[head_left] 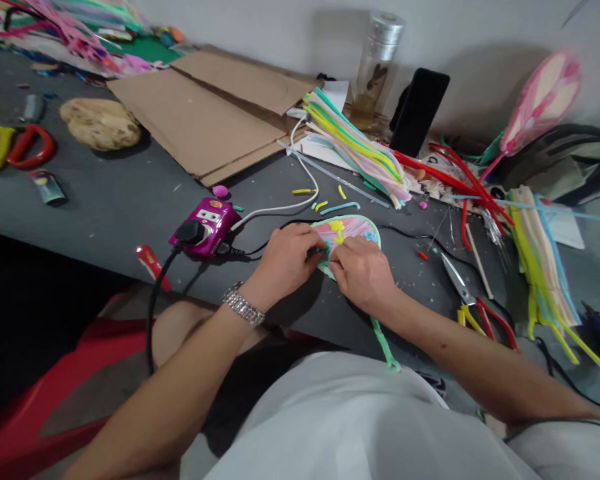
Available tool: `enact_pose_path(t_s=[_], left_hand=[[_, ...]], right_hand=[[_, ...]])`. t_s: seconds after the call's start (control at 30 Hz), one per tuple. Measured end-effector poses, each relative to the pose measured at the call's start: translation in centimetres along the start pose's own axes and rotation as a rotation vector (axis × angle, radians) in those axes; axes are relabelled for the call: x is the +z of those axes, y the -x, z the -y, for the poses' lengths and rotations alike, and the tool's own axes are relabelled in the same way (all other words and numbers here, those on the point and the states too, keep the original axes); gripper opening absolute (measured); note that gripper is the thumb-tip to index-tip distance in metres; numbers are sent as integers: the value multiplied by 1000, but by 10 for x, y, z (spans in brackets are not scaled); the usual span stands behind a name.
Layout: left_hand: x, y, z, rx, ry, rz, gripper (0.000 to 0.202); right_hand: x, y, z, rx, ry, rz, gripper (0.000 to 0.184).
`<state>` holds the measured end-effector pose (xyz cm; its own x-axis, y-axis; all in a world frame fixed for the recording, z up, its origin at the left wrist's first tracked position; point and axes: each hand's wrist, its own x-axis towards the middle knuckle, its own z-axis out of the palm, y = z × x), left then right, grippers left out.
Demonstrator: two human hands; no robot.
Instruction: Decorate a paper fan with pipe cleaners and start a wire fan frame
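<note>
Both hands meet over a fan-shaped pipe-cleaner craft [353, 227] with a mint-green rim, pink strands and small yellow and blue flower shapes. Its green twisted handle [381, 340] hangs past the table edge and ends in a loop. My left hand [289, 255], wearing a metal watch [244, 305], has its fingers pinched around a small dark-green pipe-cleaner piece [325, 249] at the fan's left side. My right hand [363, 272] is closed on the lower part of the fan, its knuckles up; the fingertips are mostly hidden.
A purple power strip [211, 227] with a black plug sits left. Scissors [460, 280] lie right, near pipe-cleaner bundles [545, 253]. Behind are more pipe cleaners [357, 143], cardboard [215, 113], a bottle [377, 73] and a phone [420, 110]. Black cord runs behind the fan.
</note>
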<state>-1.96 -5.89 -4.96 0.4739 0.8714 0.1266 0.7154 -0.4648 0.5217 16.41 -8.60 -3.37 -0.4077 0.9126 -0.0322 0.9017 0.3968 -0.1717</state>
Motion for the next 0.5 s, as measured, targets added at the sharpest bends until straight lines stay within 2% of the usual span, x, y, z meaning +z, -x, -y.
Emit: enact_pose_path(t_s=[0.23,0.5], left_hand=[[-1,0,-3,-40,11,1,16],[1,-2,-2,-37,40,-4,15]], right_hand=[[-3,-6,4,91,-36,58,19],[-12,-9,9,100,10,141,24]])
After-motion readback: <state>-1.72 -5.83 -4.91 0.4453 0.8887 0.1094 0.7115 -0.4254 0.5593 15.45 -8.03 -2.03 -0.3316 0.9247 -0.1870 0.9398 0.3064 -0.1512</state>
